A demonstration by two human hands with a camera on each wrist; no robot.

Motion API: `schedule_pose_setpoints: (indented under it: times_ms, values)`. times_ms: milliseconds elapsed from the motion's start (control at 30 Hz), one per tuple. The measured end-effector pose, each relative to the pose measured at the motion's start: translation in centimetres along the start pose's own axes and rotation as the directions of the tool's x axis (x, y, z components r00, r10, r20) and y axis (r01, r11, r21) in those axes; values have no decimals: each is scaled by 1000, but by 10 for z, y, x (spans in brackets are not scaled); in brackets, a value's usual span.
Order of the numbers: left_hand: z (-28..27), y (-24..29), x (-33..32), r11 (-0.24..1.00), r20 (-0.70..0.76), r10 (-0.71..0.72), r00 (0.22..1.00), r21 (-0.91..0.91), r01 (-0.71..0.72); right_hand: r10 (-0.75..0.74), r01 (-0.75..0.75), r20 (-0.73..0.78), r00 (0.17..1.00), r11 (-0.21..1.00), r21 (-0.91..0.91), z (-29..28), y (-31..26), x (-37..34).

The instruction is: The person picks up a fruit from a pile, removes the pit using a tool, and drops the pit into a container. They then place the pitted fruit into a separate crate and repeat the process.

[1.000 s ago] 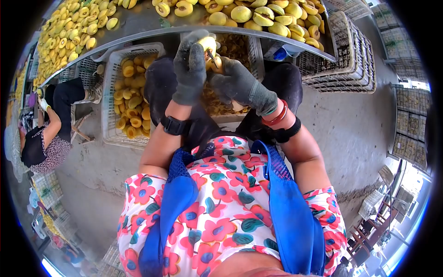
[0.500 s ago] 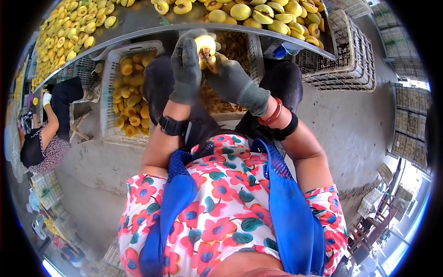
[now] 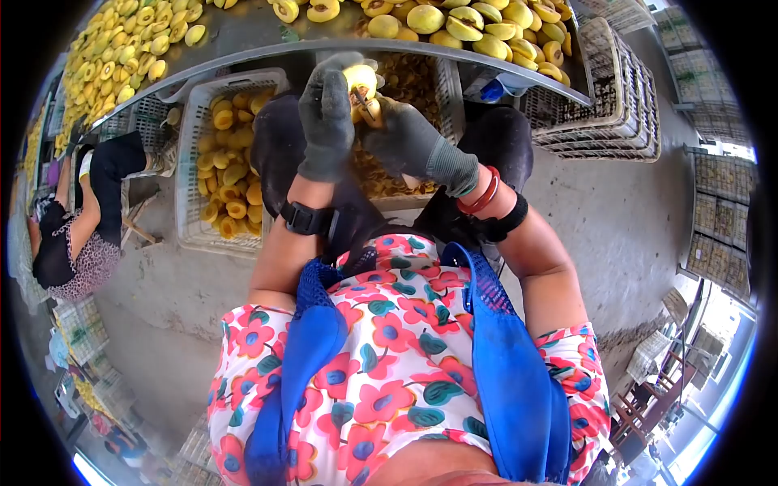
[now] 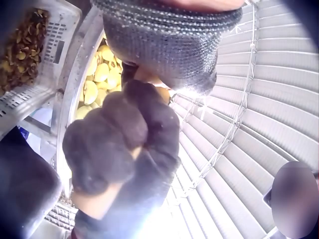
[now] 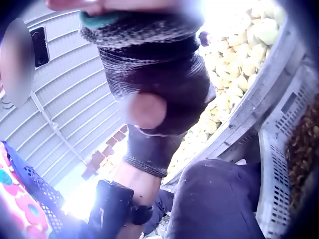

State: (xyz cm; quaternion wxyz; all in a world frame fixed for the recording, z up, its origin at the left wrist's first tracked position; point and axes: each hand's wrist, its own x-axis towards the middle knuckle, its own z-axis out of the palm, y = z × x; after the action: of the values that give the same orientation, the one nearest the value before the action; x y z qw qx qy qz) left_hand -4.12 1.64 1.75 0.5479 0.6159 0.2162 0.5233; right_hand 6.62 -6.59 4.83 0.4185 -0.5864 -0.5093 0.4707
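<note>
Gloved in dark grey, my left hand (image 3: pixel 327 113) holds a yellow peach (image 3: pixel 361 77) over the crate between the knees. The peach's cut face, with brown flesh round the stone, is turned toward my right hand. My right hand (image 3: pixel 413 142), gloved too, grips a pitting knife (image 3: pixel 373 112) by its wooden handle. Its dark narrow blade is at the peach's opening. The butt of the handle (image 5: pixel 148 110) pokes out of the right fist in the right wrist view. In the left wrist view the right fist (image 4: pixel 119 139) hides most of the tool.
A metal table (image 3: pixel 243 57) ahead bears many cut peaches (image 3: pixel 486 36). Beneath, a white crate (image 3: pixel 188 186) of orange halves stands left; a crate of brown scraps (image 3: pixel 401 81) sits between the knees. Stacked crates (image 3: pixel 600 105) stand right. Another person (image 3: pixel 81 219) works at far left.
Both hands have shifted slightly left, and the peach has turned with the blade now lying lower against its opening. Over the last half second the hands hardly move. The person at left reaches differently.
</note>
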Motion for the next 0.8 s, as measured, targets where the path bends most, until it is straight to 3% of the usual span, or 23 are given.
schedule_pose_setpoints:
  times_ms: [33, 100, 167, 200, 300, 367, 433, 500, 600, 733, 800]
  values:
    - [0, 1, -1, 996, -7, -39, 999, -77, 38, 6, -11, 61, 998, 995, 95, -1, 5, 0]
    - [-2, -6, 2, 970, 36, 190, 981, 144, -194, 0, -50, 178, 984, 960, 277, -4, 15, 1]
    - [-4, -6, 4, 949, 96, 241, 966, 187, -255, 49, -126, 244, 969, 942, 311, -9, 13, 0]
    - [-6, -1, 6, 970, 118, 188, 975, 133, -203, 67, -161, 282, 957, 932, 325, -10, 10, 2]
    - [-6, 1, 4, 988, 136, 129, 982, 62, -138, 74, -135, 218, 973, 951, 279, -8, 10, 0]
    - [-5, -2, 4, 982, 134, 162, 978, 74, -173, -164, 165, -22, 986, 984, 59, 5, 19, 1]
    - [-6, -5, 7, 964, 148, 214, 965, 128, -234, -159, 159, -4, 987, 982, 98, 4, 21, 1]
    - [-8, -5, 8, 946, 180, 230, 956, 187, -263, 75, -181, 277, 958, 907, 380, -11, 6, -5]
    - [-12, -9, 12, 970, 237, 179, 955, 119, -211, 117, -276, 363, 924, 861, 426, -17, 7, -5]
    - [-3, 4, 13, 985, 193, -107, 975, -113, 131, 86, -212, 266, 960, 844, 492, -13, 12, -4]
    - [2, 11, 10, 993, 109, -62, 992, 107, 51, 87, -161, 168, 982, 853, 496, -1, 13, -6]
